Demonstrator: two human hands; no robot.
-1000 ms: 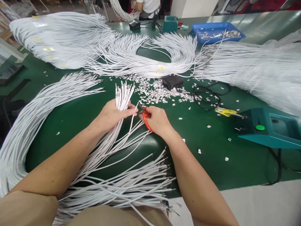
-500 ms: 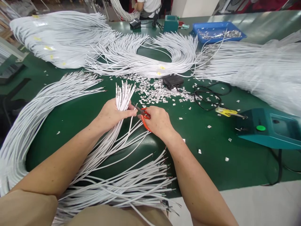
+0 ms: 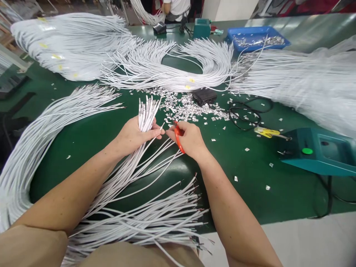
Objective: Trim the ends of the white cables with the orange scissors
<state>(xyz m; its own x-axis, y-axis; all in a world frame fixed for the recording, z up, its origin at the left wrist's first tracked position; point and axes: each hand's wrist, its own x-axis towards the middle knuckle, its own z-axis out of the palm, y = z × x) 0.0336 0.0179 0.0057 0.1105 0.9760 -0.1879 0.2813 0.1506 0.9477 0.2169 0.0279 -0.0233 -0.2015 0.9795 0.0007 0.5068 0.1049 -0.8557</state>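
My left hand (image 3: 136,135) is wrapped around a bundle of white cables (image 3: 146,118), their cut ends pointing up and away from me. One cable end sticks out between its thumb and fingers, towards the other hand. Close by on the right, my right hand (image 3: 190,139) grips orange-handled scissors (image 3: 179,139); the blades are mostly hidden at this angle. Its fingertips are near that single cable end, and I cannot tell whether they touch it. Below the hands, a few loose cables (image 3: 155,163) trail to the right, and more white cables (image 3: 144,218) lie across my lap side.
Silvery scraps (image 3: 183,105) are scattered past my hands beside a black box (image 3: 205,96). A teal machine (image 3: 319,152) with a green button stands right, near yellow-handled pliers (image 3: 267,132). Cable coils (image 3: 75,44) and a blue tray (image 3: 258,39) fill the back. A person (image 3: 178,9) sits beyond.
The scissors have turned in my right hand, and their blades have moved away from the cable. My right hand has shifted slightly right; a single cable end now shows at my left thumb.
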